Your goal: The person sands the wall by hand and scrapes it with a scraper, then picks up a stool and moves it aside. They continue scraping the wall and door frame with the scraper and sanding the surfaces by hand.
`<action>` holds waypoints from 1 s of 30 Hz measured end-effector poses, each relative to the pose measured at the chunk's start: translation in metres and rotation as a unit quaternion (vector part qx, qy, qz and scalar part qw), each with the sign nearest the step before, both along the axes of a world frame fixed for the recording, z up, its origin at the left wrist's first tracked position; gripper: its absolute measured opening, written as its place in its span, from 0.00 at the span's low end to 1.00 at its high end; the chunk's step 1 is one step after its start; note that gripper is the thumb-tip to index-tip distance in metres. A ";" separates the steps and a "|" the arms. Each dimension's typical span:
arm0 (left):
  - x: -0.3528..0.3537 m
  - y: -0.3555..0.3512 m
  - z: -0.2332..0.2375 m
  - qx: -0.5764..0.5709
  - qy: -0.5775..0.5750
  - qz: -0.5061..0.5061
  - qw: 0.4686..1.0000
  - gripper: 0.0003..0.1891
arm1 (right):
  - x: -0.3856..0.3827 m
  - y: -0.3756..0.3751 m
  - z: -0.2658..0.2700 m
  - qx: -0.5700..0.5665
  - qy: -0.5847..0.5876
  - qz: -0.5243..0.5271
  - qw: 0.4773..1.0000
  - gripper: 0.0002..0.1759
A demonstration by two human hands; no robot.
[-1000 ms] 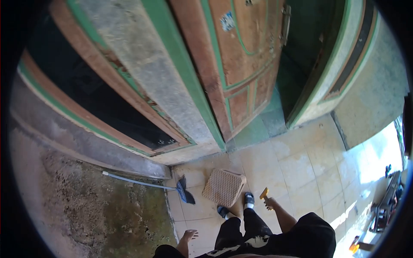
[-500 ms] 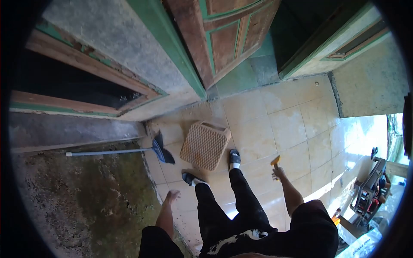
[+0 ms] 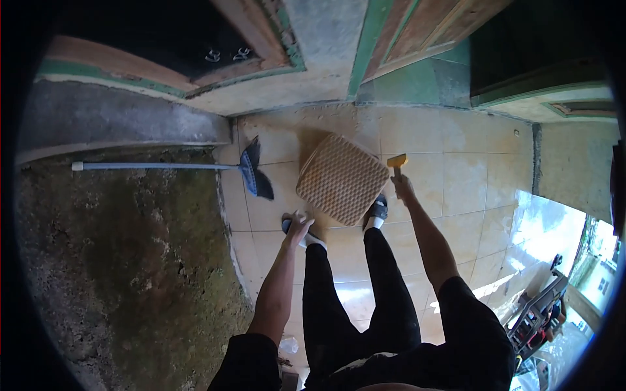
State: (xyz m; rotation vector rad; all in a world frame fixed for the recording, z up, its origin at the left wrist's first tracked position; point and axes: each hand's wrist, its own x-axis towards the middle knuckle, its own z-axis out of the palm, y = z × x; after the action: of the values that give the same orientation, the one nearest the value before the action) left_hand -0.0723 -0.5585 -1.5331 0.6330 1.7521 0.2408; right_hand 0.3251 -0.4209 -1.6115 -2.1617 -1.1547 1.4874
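Note:
A tan stool with a woven-textured square top stands on the tiles in front of my feet. My right hand is closed around a small hand tool with a broad yellow head, just off the stool's right side. Whether that tool is a scraper or a brush I cannot make out. My left hand reaches out near the stool's lower left, over my left shoe, its fingers apart and holding nothing. A narrow gap seems to lie between this hand and the stool.
A broom with a blue head and long pale handle lies to the left, across the tile edge and mossy ground. Ahead are a wall and a wooden door with green trim. A dark framed object stands at right.
Both hands have reached forward toward the stool, the right still gripping the yellow-headed tool. My view has turned and shifted, so wall, broom and stool appear at different angles.

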 end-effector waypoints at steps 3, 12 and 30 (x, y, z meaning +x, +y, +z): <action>0.004 0.015 -0.015 -0.010 -0.053 0.006 0.999 0.52 | -0.024 0.011 -0.006 -0.026 0.030 -0.032 0.999 0.24; -0.003 0.018 -0.044 0.094 -0.106 -0.012 0.990 0.62 | -0.075 0.006 -0.009 0.047 -0.132 0.010 0.990 0.23; -0.196 0.007 -0.118 0.119 0.005 0.154 0.981 0.54 | -0.290 -0.022 0.014 0.036 -0.082 0.100 0.991 0.24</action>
State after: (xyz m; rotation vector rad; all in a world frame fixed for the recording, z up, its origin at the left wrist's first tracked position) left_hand -0.2680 -0.5513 -1.6509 0.5297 1.8435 0.6710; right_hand 0.0353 -0.4425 -1.5980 -2.2067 -1.4954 1.3392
